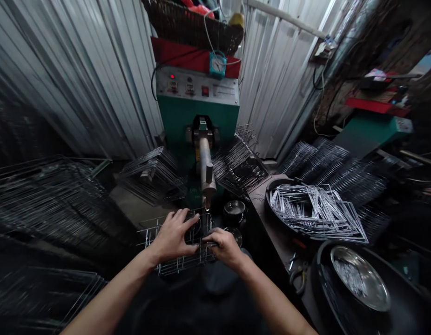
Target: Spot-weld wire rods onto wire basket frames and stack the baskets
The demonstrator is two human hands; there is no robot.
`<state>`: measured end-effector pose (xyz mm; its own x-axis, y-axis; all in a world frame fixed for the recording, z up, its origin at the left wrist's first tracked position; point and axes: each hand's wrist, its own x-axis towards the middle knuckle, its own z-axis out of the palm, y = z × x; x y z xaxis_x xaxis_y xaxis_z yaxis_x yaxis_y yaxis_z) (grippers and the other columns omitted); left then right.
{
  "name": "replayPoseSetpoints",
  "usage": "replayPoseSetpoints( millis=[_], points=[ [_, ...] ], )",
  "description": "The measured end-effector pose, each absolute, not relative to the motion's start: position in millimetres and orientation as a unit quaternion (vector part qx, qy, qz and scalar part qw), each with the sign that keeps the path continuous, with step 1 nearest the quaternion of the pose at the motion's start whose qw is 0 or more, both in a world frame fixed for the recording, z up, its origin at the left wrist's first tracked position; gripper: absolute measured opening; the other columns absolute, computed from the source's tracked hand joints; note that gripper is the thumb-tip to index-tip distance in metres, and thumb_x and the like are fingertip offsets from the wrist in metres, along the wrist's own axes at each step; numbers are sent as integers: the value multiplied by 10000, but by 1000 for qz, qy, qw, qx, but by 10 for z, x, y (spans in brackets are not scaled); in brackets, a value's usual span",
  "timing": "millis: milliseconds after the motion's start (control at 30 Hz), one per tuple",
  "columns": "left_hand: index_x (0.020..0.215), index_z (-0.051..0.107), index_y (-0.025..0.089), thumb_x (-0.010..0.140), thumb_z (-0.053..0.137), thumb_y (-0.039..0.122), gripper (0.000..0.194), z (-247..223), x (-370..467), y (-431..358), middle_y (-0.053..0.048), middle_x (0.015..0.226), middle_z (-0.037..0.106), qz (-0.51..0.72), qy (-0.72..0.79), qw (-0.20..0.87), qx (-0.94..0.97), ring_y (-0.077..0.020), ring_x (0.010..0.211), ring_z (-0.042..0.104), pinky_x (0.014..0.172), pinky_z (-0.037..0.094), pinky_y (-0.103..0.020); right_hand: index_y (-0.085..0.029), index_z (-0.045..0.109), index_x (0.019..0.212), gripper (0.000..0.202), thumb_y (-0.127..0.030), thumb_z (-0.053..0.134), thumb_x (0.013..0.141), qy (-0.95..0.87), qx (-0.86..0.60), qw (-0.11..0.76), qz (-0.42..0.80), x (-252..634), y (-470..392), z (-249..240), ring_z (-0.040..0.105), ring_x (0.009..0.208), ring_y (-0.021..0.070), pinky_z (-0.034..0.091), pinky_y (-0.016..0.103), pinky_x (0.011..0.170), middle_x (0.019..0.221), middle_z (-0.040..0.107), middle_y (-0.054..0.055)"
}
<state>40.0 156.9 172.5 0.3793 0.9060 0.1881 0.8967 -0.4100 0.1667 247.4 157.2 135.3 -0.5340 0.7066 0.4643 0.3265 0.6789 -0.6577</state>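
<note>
Wire rack (200, 255), 1 piece: low in the head view, beneath the tip of the metal rod (206, 163), both hands at it. Left hand (173, 235): laid over the rack, thumb and fingers spread apart; I cannot tell whether the fingertips press on the wires. Right hand (223, 244): thumb and fingers pressed together, pinching the rack near its right end; which wire I cannot tell. Machine (180, 114), green, 1: straight ahead of me, bearing the rod, with 1 red light (172, 76) lit on its panel. Clock (217, 64), blue, 1: at the upper edge of that panel. Small bowls, 2: the farther (234, 208) and the nearer (233, 236), just right of the rack. Black basin (271, 216), 1: on my right, heaped with bent wire frames (316, 209). Metal bowl (373, 280), 1: nearer me, holding thin metal pieces (351, 278). Pliers (299, 278), 1 pair: left of that bowl. Stacked frames: 1 lot (154, 177) left of the machine, 1 lot (241, 163) right.
</note>
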Motion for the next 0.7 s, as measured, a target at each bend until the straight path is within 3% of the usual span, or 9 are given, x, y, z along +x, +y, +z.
replayPoseSetpoints(
  millis=[267, 700],
  points=[
    [1282, 468, 227, 607, 651, 437, 731, 1768, 464, 1685, -173, 1330, 428, 122, 569, 21, 813, -357, 1247, 375, 1015, 295, -532, -199, 669, 840, 141, -103, 594, 768, -839, -310, 365, 260, 2483, 1770, 1432, 608, 752, 140, 484, 231, 680, 810, 627, 30],
    [1277, 477, 231, 604, 643, 448, 726, 1837, 479, 1821, -151, 1285, 450, 118, 587, 34, 800, -334, 1216, 395, 990, 327, -492, -197, 660, 902, 223, -59, 553, 764, -834, -319, 384, 234, 2449, 1879, 1441, 614, 819, 151, 491, 251, 740, 869, 636, 43]
  ],
)
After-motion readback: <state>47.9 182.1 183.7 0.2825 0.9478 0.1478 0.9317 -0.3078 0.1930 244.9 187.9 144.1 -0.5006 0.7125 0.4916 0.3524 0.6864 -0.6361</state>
